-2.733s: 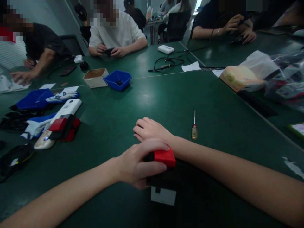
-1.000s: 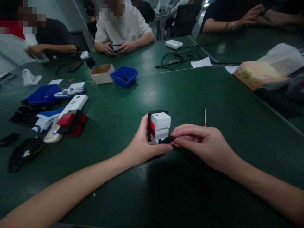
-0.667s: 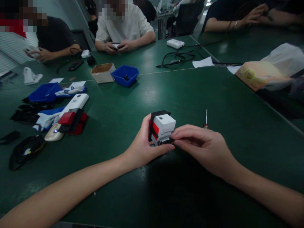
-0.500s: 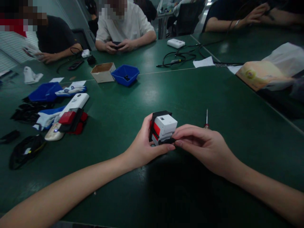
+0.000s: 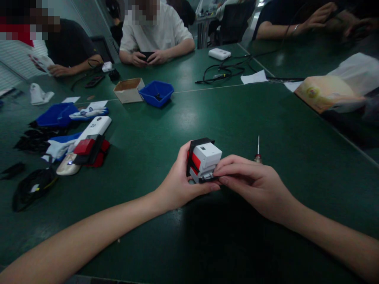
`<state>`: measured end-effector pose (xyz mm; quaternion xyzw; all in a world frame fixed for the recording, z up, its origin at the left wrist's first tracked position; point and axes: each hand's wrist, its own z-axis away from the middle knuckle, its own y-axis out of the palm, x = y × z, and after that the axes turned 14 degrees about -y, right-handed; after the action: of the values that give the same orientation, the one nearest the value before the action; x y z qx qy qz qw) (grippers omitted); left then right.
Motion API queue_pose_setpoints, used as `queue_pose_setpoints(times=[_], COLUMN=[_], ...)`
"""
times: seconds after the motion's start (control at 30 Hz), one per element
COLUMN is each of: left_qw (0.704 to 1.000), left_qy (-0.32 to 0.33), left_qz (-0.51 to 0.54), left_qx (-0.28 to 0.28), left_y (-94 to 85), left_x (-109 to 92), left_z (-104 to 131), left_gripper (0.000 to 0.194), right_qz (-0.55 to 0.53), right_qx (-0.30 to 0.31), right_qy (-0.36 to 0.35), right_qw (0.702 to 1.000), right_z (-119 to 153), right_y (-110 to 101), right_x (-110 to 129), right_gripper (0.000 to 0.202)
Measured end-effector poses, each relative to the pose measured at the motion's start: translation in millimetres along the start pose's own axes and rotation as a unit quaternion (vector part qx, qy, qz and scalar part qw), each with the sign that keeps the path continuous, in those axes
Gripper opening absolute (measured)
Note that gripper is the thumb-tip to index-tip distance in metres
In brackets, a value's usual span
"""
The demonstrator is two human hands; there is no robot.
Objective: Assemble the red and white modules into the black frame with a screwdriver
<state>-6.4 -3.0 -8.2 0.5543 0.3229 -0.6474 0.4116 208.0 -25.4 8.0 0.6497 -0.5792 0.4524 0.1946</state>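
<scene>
1. Fingers of the left hand (image 5: pixel 176 183) are curled round a white-and-red device (image 5: pixel 211 155), grasping it from its left side; the thumb lies along the lower front edge, and the other fingertips are hidden behind it.
2. Fingers of the right hand (image 5: pixel 254 181) are drawn together, thumb against fingertips, pinching the right end of a black strip (image 5: pixel 206 180) at the device's lower edge. Little gap shows between them.
3. The green table (image 5: pixel 204 114) spreads beneath both arms.
4. At the left, a blue bin (image 5: pixel 56 115) sits among gloves (image 5: pixel 89 113) and dark wrappings; its contents cannot be made out.
5. Farther back, near the middle, a second blue bin (image 5: pixel 151 98) stands upright, holding a few small black pieces (image 5: pixel 158 97).
6. An open beige box (image 5: pixel 128 95) stands just beside that bin, on its left; its inside is brown, and anything lying on its floor is hidden.
7. The device is between the two hands, over the near half of the table. It is a boxy block, turned at an angle and slightly tilted: white top and front, a stepped recess low on the front, a red left side, a black frame behind, and a small dark square on top.
8. A screwdriver (image 5: pixel 258 148) lies behind the right hand, its handle partly covered.
</scene>
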Motion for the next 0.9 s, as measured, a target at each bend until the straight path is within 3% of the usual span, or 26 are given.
queue_pose_setpoints(times=[0.33, 0.9], left_qw=[0.998, 0.998], left_qy=[0.058, 0.05], left_qz=[-0.036, -0.024], left_qx=[-0.014, -0.016], left_y=[-1.0, 0.0], left_x=[1.3, 0.6], left_z=[-1.7, -0.8], left_gripper=[0.087, 0.084], right_qz=[0.008, 0.065], right_qx=[-0.014, -0.028], right_qy=[0.0, -0.048], right_qw=[1.0, 0.996], right_z=[-1.4, 0.1], right_y=[-0.9, 1.3], right_x=[1.3, 1.6], right_gripper=[0.021, 0.023])
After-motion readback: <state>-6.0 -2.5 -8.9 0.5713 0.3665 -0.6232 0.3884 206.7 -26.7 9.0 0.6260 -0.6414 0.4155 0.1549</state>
